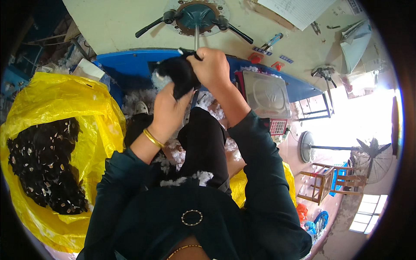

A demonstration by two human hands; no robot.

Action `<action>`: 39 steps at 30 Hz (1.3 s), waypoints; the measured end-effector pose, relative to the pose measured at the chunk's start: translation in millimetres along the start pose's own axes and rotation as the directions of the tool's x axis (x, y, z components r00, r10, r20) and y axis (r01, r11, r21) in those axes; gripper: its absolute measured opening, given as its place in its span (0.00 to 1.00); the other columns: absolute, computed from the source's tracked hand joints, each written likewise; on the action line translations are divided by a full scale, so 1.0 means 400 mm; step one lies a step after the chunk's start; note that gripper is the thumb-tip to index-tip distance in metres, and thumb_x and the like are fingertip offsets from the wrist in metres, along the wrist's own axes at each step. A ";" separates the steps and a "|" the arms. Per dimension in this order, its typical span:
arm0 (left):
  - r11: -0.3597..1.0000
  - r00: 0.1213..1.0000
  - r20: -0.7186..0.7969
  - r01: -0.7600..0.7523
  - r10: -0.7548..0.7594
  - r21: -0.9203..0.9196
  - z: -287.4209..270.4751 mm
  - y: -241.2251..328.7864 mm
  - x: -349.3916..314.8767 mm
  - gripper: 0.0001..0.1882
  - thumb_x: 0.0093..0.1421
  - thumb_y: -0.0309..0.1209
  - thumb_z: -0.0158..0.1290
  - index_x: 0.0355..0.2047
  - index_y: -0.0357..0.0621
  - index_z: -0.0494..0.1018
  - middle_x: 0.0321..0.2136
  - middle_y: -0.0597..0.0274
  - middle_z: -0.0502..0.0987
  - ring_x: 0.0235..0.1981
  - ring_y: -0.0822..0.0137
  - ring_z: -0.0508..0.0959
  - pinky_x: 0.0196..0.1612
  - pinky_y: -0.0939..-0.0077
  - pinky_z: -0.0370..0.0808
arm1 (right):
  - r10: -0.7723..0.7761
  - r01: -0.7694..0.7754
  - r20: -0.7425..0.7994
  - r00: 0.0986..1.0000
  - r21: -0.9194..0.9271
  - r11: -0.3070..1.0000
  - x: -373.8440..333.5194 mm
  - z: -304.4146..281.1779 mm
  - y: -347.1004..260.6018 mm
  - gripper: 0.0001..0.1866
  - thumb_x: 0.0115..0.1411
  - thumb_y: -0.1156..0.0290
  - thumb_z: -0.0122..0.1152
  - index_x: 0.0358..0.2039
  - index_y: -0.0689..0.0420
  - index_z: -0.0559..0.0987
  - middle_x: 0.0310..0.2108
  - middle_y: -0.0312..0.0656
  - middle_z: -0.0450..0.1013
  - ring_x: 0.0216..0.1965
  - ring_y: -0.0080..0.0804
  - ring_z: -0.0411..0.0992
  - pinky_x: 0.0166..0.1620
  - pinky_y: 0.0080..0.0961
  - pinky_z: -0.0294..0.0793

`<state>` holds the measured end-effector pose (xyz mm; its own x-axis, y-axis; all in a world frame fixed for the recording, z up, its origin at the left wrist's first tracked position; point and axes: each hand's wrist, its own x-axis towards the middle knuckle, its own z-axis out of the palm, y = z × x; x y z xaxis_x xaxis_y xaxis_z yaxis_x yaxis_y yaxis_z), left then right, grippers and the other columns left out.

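Observation:
Both my hands are closed on a black plush toy skin (185,73) with small pale parts on it. My left hand (166,110) grips its lower left side, where a tuft of white stuffing shows. Higher up and to the right, my right hand (212,67) pinches the other side. The plush skin is just below a metal tube (196,38) that sticks out from a green round fitting (197,17) on the cream machine panel. Whether the tube's end is inside the skin is hidden by the plush and my right hand.
Left of me stands a yellow sack (106,117) holding many black plush pieces (43,164). A scale with a clear cover (266,93) sits at right. White stuffing (203,177) lies on my lap and on the floor. Farther right are a wooden chair (318,184) and a fan (372,160).

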<state>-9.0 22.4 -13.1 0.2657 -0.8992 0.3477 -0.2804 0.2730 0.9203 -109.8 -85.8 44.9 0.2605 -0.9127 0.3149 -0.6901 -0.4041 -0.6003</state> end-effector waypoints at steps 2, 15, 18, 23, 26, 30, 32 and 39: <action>0.999 0.999 0.021 0.024 -0.024 -0.029 -0.007 0.036 0.081 0.10 0.59 0.31 0.55 0.31 0.34 0.73 0.21 0.56 0.76 0.23 0.65 0.78 0.27 0.71 0.72 | 0.030 -0.030 -0.048 0.998 -0.002 1.000 0.058 0.032 0.019 0.16 0.46 0.61 0.61 0.16 0.62 0.73 0.20 0.54 0.70 0.26 0.56 0.70 0.30 0.40 0.70; -0.235 0.743 0.612 0.566 -0.271 -0.790 -0.046 -0.001 0.036 0.22 0.62 0.36 0.54 0.55 0.42 0.67 0.44 0.61 0.76 0.53 0.63 0.71 0.59 0.66 0.66 | -0.183 0.230 -0.158 0.970 0.373 0.899 -0.010 0.048 0.103 0.14 0.47 0.74 0.61 0.14 0.63 0.65 0.13 0.47 0.56 0.16 0.27 0.51 0.20 0.26 0.57; 0.207 0.801 0.427 0.543 -0.421 -0.814 -0.030 -0.030 0.023 0.17 0.59 0.28 0.55 0.49 0.44 0.71 0.42 0.64 0.75 0.47 0.69 0.73 0.51 0.73 0.69 | -0.180 0.211 -0.111 0.977 0.560 0.802 -0.022 0.069 0.120 0.16 0.48 0.75 0.60 0.14 0.61 0.62 0.13 0.40 0.52 0.19 0.22 0.49 0.20 0.24 0.55; 0.953 0.990 0.113 0.113 -0.084 -0.283 0.026 -0.050 0.043 0.16 0.49 0.25 0.64 0.25 0.41 0.64 0.29 0.64 0.68 0.33 0.66 0.69 0.35 0.72 0.68 | -0.239 0.275 -0.154 0.959 0.720 0.637 -0.012 0.102 0.152 0.10 0.50 0.74 0.59 0.18 0.62 0.68 0.14 0.42 0.57 0.16 0.24 0.57 0.21 0.25 0.59; 0.961 0.961 0.019 -0.276 0.276 0.010 0.042 -0.078 0.142 0.18 0.45 0.25 0.65 0.24 0.40 0.63 0.28 0.58 0.66 0.32 0.56 0.67 0.34 0.66 0.65 | -0.342 0.467 -0.434 0.833 0.221 0.856 0.073 0.127 0.160 0.07 0.49 0.74 0.59 0.20 0.62 0.72 0.15 0.48 0.64 0.15 0.41 0.63 0.22 0.29 0.63; 0.950 0.958 0.051 -0.287 0.283 0.122 0.027 -0.060 0.125 0.18 0.44 0.25 0.64 0.22 0.40 0.61 0.27 0.56 0.66 0.33 0.51 0.66 0.35 0.63 0.65 | -0.231 0.385 -0.401 0.887 0.364 0.848 0.047 0.123 0.140 0.06 0.49 0.74 0.59 0.21 0.62 0.74 0.18 0.52 0.68 0.20 0.52 0.67 0.23 0.33 0.65; 0.972 0.971 0.070 -0.233 0.230 0.038 0.021 -0.028 0.088 0.19 0.44 0.23 0.66 0.34 0.37 0.69 0.35 0.51 0.70 0.37 0.50 0.70 0.40 0.68 0.70 | -0.251 0.411 -0.387 0.887 0.417 0.811 0.014 0.104 0.122 0.06 0.48 0.73 0.60 0.20 0.62 0.74 0.17 0.53 0.66 0.20 0.53 0.67 0.23 0.34 0.66; 0.943 0.954 0.121 -0.292 0.275 0.161 0.003 -0.096 0.147 0.14 0.39 0.14 0.57 0.24 0.38 0.64 0.32 0.56 0.68 0.35 0.53 0.69 0.36 0.68 0.69 | -0.202 0.316 -0.319 0.926 0.364 0.876 0.059 0.108 0.128 0.10 0.48 0.72 0.60 0.17 0.64 0.71 0.17 0.54 0.65 0.17 0.52 0.62 0.20 0.36 0.59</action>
<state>16.1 -41.4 -28.0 0.0644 -0.8242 0.5627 -0.4904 0.4649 0.7371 -110.0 -130.9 -10.1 0.1653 -0.7444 0.6469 -0.2766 -0.6646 -0.6941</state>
